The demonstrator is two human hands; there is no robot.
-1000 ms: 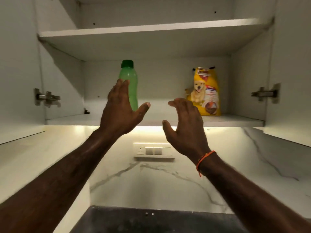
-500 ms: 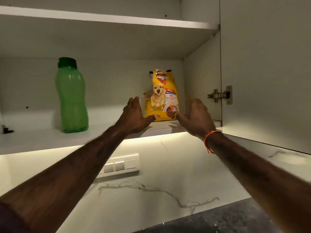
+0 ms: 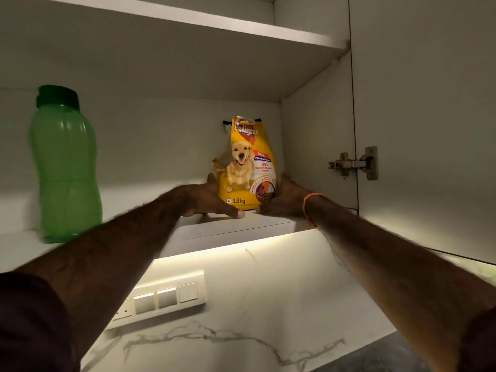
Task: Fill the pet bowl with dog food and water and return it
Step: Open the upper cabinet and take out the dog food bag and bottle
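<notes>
A yellow dog food bag [image 3: 249, 157] with a dog's picture stands upright at the right end of the lower cabinet shelf [image 3: 241, 226]. My left hand [image 3: 206, 200] presses against the bag's lower left side, its thumb lying along the front bottom edge. My right hand [image 3: 284, 200], with an orange band on the wrist, clasps the lower right side. The fingers behind the bag are hidden. The bag rests on the shelf. A green water bottle [image 3: 64, 167] with a dark green cap stands on the same shelf at the far left. No pet bowl is in view.
The open cabinet door [image 3: 424, 130] hangs at the right with its metal hinge [image 3: 354, 163]. An upper shelf [image 3: 188, 17] runs overhead. Below are a lit marble wall, a white switch panel [image 3: 161, 299] and a dark counter corner [image 3: 375, 358].
Both hands have moved from mid-air in front of the shelf onto the two sides of the dog food bag. My view has shifted closer and to the right.
</notes>
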